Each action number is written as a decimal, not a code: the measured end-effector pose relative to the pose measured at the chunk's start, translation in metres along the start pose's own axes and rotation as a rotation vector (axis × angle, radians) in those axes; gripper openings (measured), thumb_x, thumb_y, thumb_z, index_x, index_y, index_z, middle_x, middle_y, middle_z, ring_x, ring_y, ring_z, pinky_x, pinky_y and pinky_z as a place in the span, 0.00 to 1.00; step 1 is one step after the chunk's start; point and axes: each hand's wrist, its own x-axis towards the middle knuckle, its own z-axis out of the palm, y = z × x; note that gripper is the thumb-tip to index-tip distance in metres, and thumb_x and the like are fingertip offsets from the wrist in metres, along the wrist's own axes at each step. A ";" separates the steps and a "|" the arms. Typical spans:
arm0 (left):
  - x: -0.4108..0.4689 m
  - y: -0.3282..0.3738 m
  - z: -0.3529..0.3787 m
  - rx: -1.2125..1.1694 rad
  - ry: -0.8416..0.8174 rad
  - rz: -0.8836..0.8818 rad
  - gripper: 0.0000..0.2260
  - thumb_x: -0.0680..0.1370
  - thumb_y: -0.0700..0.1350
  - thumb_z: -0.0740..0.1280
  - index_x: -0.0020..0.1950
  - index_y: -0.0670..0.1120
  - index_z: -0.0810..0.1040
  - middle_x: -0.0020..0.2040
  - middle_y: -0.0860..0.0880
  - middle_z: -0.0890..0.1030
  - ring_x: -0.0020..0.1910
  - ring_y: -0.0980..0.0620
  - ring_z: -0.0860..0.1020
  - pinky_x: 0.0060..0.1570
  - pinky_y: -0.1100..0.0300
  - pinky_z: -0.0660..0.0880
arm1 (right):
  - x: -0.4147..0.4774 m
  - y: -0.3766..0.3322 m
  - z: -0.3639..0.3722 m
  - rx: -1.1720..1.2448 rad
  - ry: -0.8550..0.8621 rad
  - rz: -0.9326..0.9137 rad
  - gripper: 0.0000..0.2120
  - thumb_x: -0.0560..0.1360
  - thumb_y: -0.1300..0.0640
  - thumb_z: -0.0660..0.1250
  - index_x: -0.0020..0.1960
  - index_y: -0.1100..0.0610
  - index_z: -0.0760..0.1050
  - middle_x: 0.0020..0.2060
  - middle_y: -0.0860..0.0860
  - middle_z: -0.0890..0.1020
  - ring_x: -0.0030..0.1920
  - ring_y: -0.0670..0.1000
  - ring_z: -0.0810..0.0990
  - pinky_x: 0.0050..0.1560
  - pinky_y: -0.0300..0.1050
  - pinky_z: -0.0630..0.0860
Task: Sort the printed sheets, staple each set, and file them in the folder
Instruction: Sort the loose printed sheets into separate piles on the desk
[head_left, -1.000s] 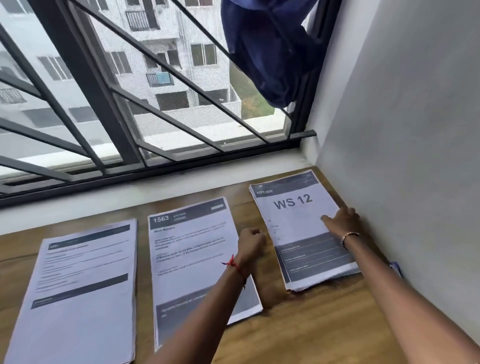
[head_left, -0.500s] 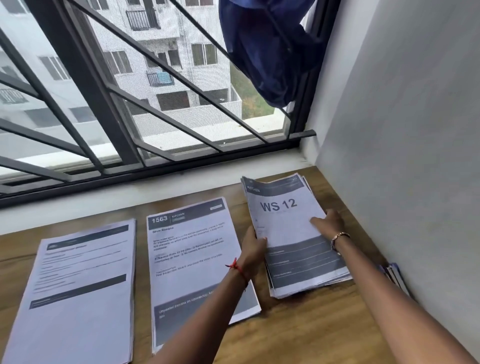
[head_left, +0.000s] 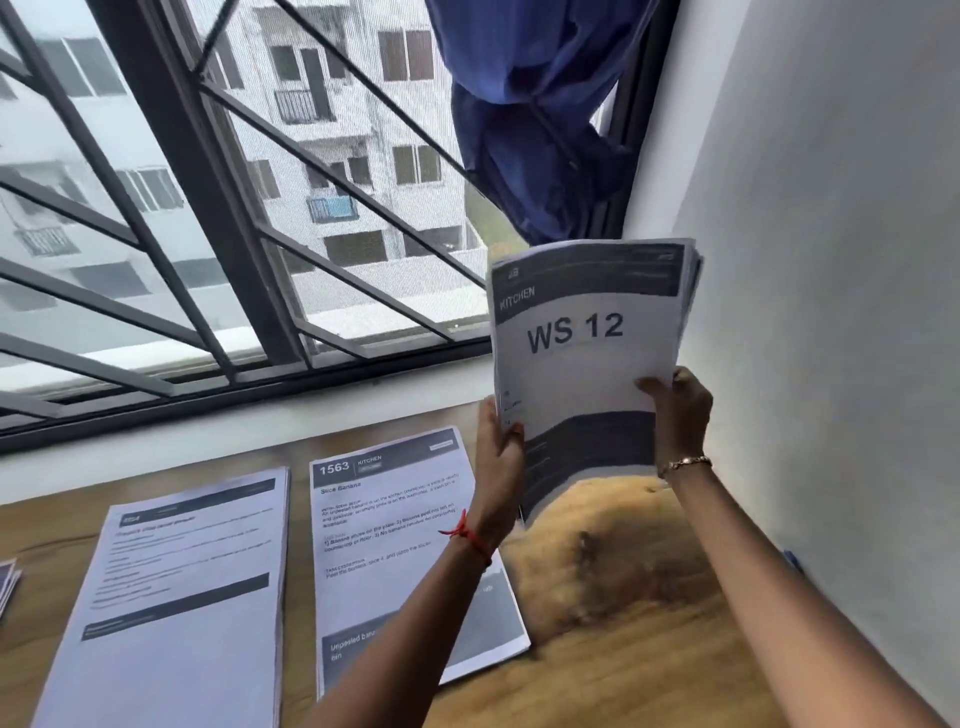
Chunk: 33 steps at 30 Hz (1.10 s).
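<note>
Gripping the "WS 12" stack (head_left: 587, 353) by its two side edges, the left hand (head_left: 498, 457) and right hand (head_left: 680, 415) hold it upright, clear of the wooden table (head_left: 623, 597), at the right centre of the frame, thumbs on the front page. Lower centre, the "1563" stack (head_left: 384, 525) lies flat; lower left, a third stack (head_left: 182, 597) lies beside it, not touching.

Single head-worn wide-angle view, facing forward and down.
It looks from above the desk (head_left: 623, 649) toward the window (head_left: 260, 208) and the wall (head_left: 831, 260) on the right. The left hand (head_left: 498, 457) and right hand (head_left: 680, 410) reach in from the bottom edge, holding the stack (head_left: 587, 364) up near the lens, right of centre.
</note>
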 end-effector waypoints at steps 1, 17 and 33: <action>-0.004 0.001 0.001 -0.009 0.000 0.025 0.17 0.79 0.32 0.54 0.56 0.54 0.67 0.55 0.45 0.74 0.57 0.43 0.74 0.54 0.45 0.78 | -0.003 -0.003 -0.003 0.034 0.006 -0.028 0.08 0.67 0.66 0.70 0.43 0.68 0.76 0.38 0.56 0.76 0.31 0.41 0.72 0.29 0.27 0.67; -0.018 -0.036 0.013 0.201 0.020 -0.240 0.13 0.78 0.39 0.55 0.61 0.51 0.65 0.56 0.49 0.75 0.54 0.48 0.75 0.58 0.47 0.74 | -0.012 0.036 -0.032 -0.268 -0.155 0.003 0.08 0.67 0.63 0.68 0.35 0.68 0.71 0.29 0.55 0.73 0.29 0.51 0.67 0.25 0.36 0.62; -0.027 -0.056 0.026 0.700 0.094 -0.594 0.28 0.72 0.35 0.62 0.69 0.36 0.56 0.67 0.37 0.59 0.65 0.38 0.61 0.69 0.48 0.60 | -0.014 0.107 -0.030 -0.796 -0.250 0.125 0.12 0.70 0.56 0.68 0.37 0.67 0.77 0.37 0.65 0.80 0.44 0.64 0.77 0.43 0.49 0.72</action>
